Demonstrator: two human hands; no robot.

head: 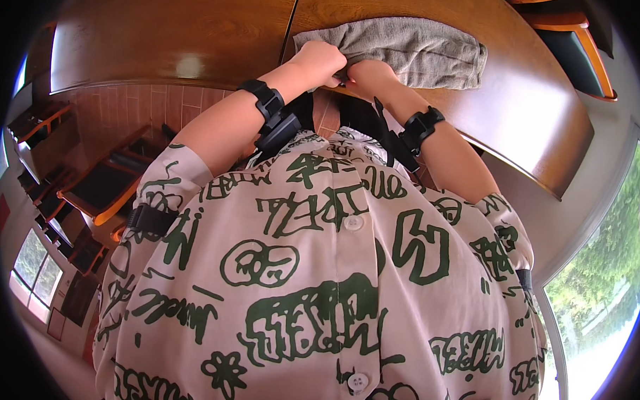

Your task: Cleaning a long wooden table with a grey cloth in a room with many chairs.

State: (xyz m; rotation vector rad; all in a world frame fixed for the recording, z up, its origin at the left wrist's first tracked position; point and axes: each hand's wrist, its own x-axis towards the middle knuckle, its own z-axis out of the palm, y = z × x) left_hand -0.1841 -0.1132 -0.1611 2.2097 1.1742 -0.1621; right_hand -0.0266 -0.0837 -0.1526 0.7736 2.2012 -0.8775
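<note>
A grey-brown cloth [415, 50] lies spread over the wooden table [172, 31], its near left part bunched at the front edge. My left hand [322, 60] is closed on that near edge of the cloth. Close beside it, my right hand [372, 77] grips the same edge, its knuckles almost meeting the left. The fingertips of both hands are mostly hidden behind the knuckles. The far right end of the cloth rests flat on the tabletop, with wrinkles running along it.
A dark seam [290, 29] divides the tabletop left of the cloth. One wooden chair with a dark seat [563, 55] stands at the far right. More chairs [112, 177] fill the left side. A large window [602, 278] is at the right.
</note>
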